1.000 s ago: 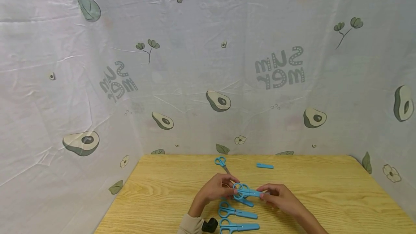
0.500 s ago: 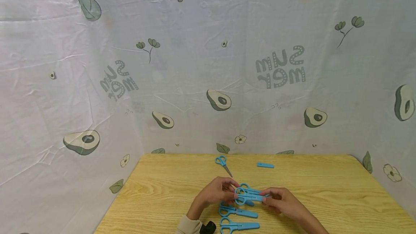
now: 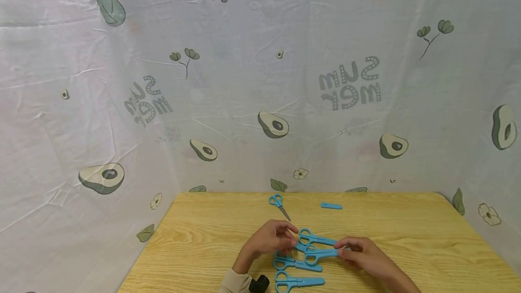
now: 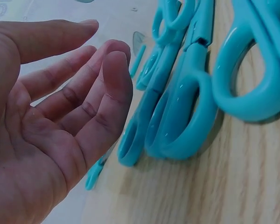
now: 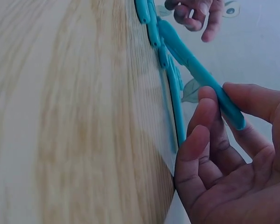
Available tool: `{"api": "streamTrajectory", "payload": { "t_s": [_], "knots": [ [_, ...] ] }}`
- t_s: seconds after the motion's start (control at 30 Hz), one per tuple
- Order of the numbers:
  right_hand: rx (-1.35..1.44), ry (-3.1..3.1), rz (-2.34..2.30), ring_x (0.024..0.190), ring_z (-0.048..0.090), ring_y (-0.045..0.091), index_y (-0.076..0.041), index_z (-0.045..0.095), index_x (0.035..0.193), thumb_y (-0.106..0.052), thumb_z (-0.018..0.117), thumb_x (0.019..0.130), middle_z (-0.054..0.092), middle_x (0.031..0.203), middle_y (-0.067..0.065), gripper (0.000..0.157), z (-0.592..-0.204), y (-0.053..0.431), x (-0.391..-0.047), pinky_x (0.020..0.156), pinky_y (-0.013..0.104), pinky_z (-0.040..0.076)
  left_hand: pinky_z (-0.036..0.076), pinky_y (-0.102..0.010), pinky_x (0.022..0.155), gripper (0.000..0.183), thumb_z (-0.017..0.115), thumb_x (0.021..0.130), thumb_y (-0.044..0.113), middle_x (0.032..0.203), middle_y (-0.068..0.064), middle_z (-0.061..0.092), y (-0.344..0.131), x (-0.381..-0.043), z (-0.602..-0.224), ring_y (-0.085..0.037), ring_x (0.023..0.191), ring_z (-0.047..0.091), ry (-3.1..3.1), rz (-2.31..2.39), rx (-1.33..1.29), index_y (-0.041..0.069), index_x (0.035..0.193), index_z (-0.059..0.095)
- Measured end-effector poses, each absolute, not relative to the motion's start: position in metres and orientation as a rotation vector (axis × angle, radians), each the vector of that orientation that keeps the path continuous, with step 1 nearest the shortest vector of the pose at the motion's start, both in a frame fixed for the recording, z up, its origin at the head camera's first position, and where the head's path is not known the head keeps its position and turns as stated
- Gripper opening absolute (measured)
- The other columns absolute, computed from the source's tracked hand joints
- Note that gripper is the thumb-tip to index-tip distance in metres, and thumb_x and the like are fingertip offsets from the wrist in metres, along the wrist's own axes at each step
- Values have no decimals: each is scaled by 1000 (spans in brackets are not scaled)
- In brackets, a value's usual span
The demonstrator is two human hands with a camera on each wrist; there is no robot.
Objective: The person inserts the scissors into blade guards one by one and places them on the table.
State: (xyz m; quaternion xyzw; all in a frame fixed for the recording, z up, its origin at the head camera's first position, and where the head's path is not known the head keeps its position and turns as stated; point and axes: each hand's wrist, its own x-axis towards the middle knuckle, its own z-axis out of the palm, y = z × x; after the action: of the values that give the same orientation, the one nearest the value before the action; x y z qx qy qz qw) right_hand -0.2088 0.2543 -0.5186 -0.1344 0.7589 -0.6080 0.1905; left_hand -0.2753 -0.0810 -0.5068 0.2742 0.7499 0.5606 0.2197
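Observation:
My right hand (image 3: 364,257) pinches the covered blade end of blue scissors (image 3: 319,254) between thumb and fingers. In the right wrist view those scissors (image 5: 196,70) slant above the table, handles pointing away from the hand. My left hand (image 3: 270,241) is just left of the handles; in the left wrist view this hand (image 4: 60,102) holds nothing, its fingers loosely bent and thumb apart. Another pair of covered scissors (image 3: 316,239) lies just behind the held pair. A further pair, partly hidden, has its blue handle or cover (image 3: 300,247) showing between them.
Two more pairs of covered scissors, one farther (image 3: 299,264) and one nearer (image 3: 301,282), lie at the front. Scissors with bare blades (image 3: 280,205) rest at the back, left of a loose blue blade cover (image 3: 331,205). A patterned sheet (image 3: 244,80) hangs behind the wooden table (image 3: 399,220).
My left hand has let go of the scissors' handles. My right hand has drawn the held scissors right and nearer, away from the pair now lying behind them.

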Motion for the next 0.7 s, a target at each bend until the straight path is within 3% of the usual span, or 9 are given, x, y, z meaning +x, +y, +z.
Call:
{"api": "streamTrajectory", "payload": {
  "t_s": [0.17, 0.33, 0.57, 0.63, 0.7],
  "knots": [
    [-434, 2117, -1714, 64, 45, 7, 17, 60, 134, -15, 57, 113, 69, 88, -2, 39, -520, 258, -209, 55, 26, 38, 68, -38, 74, 37, 71, 101, 6, 107, -19, 78, -89, -278, -505, -22, 85, 78, 2099, 1578, 743, -8, 135, 67],
    [-457, 2136, -1689, 64, 45, 7, 17, 61, 134, -15, 56, 113, 65, 83, -3, 38, -521, 261, -210, 54, 26, 38, 68, -35, 73, 39, 71, 100, 5, 104, -14, 79, -95, -281, -504, -15, 83, 76, 2111, 1605, 725, -8, 136, 66],
    [-451, 2170, -1653, 65, 47, 8, 16, 62, 133, -15, 58, 112, 62, 80, -3, 37, -523, 264, -210, 55, 26, 40, 69, -45, 77, 39, 72, 102, 9, 109, -18, 77, -105, -283, -501, -43, 96, 78, 2116, 1607, 699, -7, 136, 66],
    [-460, 2183, -1640, 67, 49, 8, 16, 62, 133, -15, 58, 112, 63, 82, -2, 38, -523, 265, -211, 56, 26, 41, 69, -47, 78, 38, 72, 102, 9, 111, -19, 77, -109, -283, -501, -48, 99, 77, 2127, 1602, 689, -7, 136, 66],
    [-460, 2195, -1625, 69, 53, 8, 16, 62, 133, -16, 58, 112, 65, 84, -1, 38, -523, 265, -211, 57, 25, 44, 68, -45, 78, 37, 72, 103, 11, 111, -21, 77, -113, -283, -502, -44, 97, 78, 2150, 1589, 692, -6, 135, 67]
  ]
}}
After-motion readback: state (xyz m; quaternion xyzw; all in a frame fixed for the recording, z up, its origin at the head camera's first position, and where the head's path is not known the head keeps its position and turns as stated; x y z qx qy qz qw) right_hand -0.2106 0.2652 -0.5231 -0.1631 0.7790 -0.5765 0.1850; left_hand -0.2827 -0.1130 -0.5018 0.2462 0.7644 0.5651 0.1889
